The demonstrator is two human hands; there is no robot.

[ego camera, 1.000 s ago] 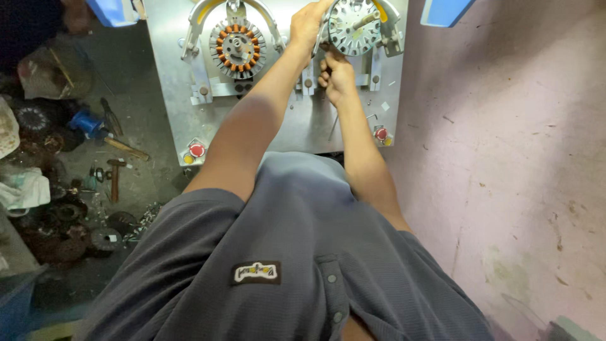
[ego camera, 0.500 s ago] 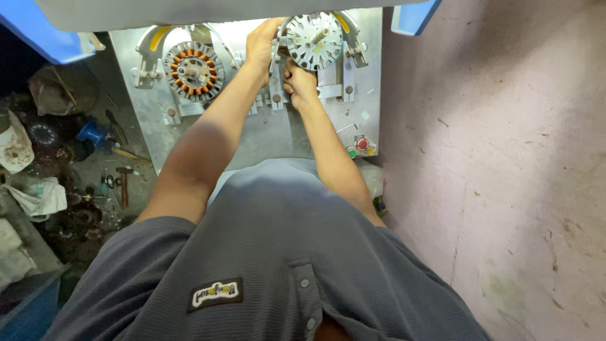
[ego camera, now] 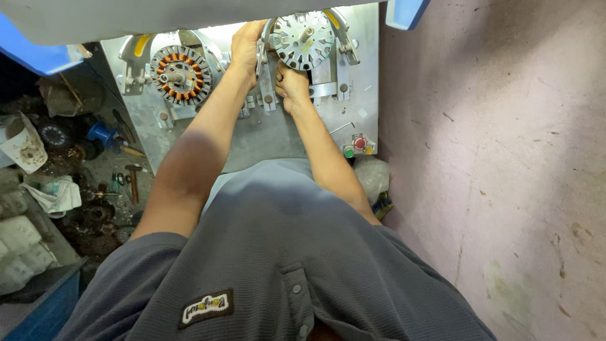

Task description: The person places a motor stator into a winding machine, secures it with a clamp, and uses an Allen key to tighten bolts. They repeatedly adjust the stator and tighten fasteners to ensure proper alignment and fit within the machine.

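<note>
A metal machine panel stands in front of me with two round motor stators clamped on it. The left stator shows copper windings. The right one is a bare silvery slotted core. My left hand rests against the clamp at the left edge of the bare core. My right hand is closed just below that core, fingers curled on something small by the bracket; what it holds is hidden.
Red, green and yellow push buttons sit at the panel's lower right. Hammers and tools, dark motor parts and rags litter the floor at left. A pale pink wall fills the right. Blue bins hang at the top.
The view has tilted, so the panel sits lower and further left in frame. Both hands stay at the right stator; the right hand has shifted slightly below the core.
</note>
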